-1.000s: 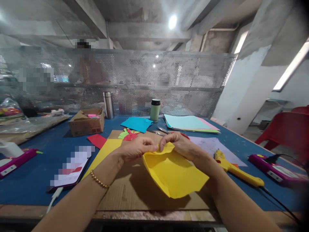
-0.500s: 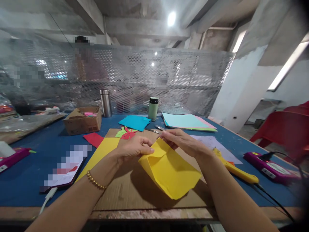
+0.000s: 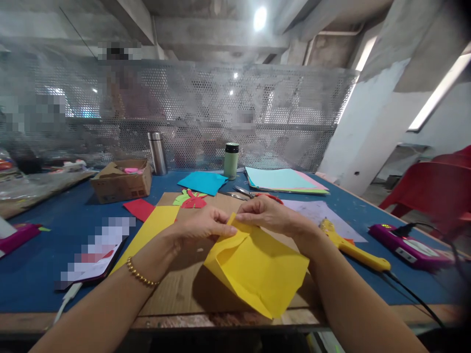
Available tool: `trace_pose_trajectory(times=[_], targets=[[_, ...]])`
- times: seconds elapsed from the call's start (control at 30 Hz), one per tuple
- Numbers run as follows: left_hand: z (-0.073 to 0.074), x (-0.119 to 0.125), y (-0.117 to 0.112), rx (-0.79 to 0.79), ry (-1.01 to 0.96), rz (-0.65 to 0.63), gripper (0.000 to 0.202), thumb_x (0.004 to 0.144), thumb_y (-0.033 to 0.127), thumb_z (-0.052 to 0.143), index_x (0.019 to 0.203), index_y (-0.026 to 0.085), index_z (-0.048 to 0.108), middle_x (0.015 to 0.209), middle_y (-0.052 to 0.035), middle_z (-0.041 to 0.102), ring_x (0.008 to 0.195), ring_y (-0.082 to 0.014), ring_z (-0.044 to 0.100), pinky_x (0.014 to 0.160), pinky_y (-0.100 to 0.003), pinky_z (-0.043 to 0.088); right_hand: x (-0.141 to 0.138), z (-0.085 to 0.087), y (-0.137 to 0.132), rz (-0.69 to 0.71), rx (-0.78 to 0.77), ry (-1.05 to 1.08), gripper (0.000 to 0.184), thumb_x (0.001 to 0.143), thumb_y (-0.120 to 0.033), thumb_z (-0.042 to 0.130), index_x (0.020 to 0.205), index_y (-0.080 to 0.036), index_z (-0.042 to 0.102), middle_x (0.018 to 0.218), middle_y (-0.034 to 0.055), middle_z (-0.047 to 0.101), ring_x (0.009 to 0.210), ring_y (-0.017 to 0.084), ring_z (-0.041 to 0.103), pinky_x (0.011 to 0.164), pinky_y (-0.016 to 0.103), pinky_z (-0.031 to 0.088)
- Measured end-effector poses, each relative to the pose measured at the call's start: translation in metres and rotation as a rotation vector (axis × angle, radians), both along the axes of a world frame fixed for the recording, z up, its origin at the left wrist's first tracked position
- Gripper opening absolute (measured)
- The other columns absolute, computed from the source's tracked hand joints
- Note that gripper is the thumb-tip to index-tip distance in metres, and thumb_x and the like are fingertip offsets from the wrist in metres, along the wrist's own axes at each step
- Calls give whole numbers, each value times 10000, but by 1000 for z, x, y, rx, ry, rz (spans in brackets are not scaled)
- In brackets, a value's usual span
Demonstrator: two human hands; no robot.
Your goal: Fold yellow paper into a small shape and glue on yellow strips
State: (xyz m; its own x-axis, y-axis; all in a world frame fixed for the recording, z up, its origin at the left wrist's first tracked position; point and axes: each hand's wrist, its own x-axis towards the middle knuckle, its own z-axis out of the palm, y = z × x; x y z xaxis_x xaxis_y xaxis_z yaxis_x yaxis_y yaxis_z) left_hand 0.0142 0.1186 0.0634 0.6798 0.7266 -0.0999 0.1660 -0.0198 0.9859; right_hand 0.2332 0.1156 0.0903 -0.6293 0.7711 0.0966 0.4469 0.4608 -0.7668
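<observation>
A folded piece of yellow paper [image 3: 265, 272] is held up over a cardboard sheet [image 3: 172, 294], its near corner hanging toward the table edge. My left hand [image 3: 206, 223] pinches the upper left edge, thumb on top. On the far corner, my right hand [image 3: 265, 213] has thumb and fingers closed. Between the hands and the near corner, the paper bulges open like a pocket. Another yellow sheet [image 3: 154, 228] lies flat left of the hands. Beyond my left hand are red and green paper cut-outs [image 3: 189, 198]. Scissors [image 3: 253, 193] lie just past my right hand, partly hidden.
A yellow glue gun [image 3: 356, 252] with a cord and a purple power strip [image 3: 408, 245] lie on the right. To the left are a phone [image 3: 99, 255] and a cardboard box [image 3: 123, 181]. A green bottle [image 3: 231, 162], steel flask [image 3: 157, 153], blue paper [image 3: 202, 182] and paper stack [image 3: 283, 179] stand behind.
The yellow paper's near corner has swung down and slightly right. My right hand has shifted a little left, closer to my left hand, uncovering the scissors' red handle. The view tilts slightly.
</observation>
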Motion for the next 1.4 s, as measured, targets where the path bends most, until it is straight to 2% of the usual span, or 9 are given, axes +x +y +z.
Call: trace_pose_trajectory(times=[0.13,0.27,0.5,0.7,0.77,0.87,1.03,1.2,1.4], targets=[[1,-3,7,0,-76,42,426,624,497,874,703,132,670,680,2,601,603,-95,493,575,-226,334,9,10,-3,-157,-74,195,543,874,-677,602,836,-151,727,634,0,590,566,99,493,528,229,377],[-1,-6,17,2,-137,129,521,569,537,909,788,116,693,741,-16,646,623,-97,538,594,-225,373,17,15,4,-340,-101,440,556,818,-687,676,926,-145,733,750,57,720,581,109,597,554,235,458],[-8,-5,27,8,-221,212,531,554,528,915,788,118,673,759,-20,653,639,-103,565,592,-221,381,20,11,13,-487,-74,625,492,747,-625,779,884,-155,733,760,66,744,599,117,630,557,235,488],[-11,-7,26,84,-104,207,443,593,499,887,720,132,676,654,10,604,584,-103,518,542,-216,335,18,13,13,-587,84,589,491,706,-630,787,812,-155,719,708,63,721,536,116,593,480,236,436],[-9,-8,21,29,-60,118,411,608,486,878,696,138,677,678,-10,631,612,-122,547,556,-226,359,13,13,11,-570,129,489,457,717,-604,782,766,-154,711,681,58,706,530,112,571,475,235,417],[-5,-8,12,-39,-10,-32,360,635,463,861,730,148,713,728,-32,662,652,-140,570,585,-240,391,4,11,6,-373,85,290,429,760,-581,751,736,-154,719,715,64,715,570,114,583,532,242,448],[1,-8,7,51,49,-53,340,670,430,833,618,150,647,613,17,553,564,-95,453,539,-230,314,-8,4,-1,-109,-72,127,366,754,-523,768,802,-160,753,701,24,690,601,111,560,572,242,445],[2,-9,8,89,62,-61,364,719,467,780,627,153,619,603,25,494,548,-87,395,522,-238,259,-13,1,-2,-124,-7,139,256,737,-405,785,752,-157,722,684,12,659,610,107,529,566,239,399],[5,-7,7,175,5,-11,338,763,439,695,602,170,568,580,45,409,534,-83,334,516,-239,227,-16,0,-3,-191,28,152,259,746,-412,769,753,-160,712,682,12,638,609,108,520,535,231,376]])
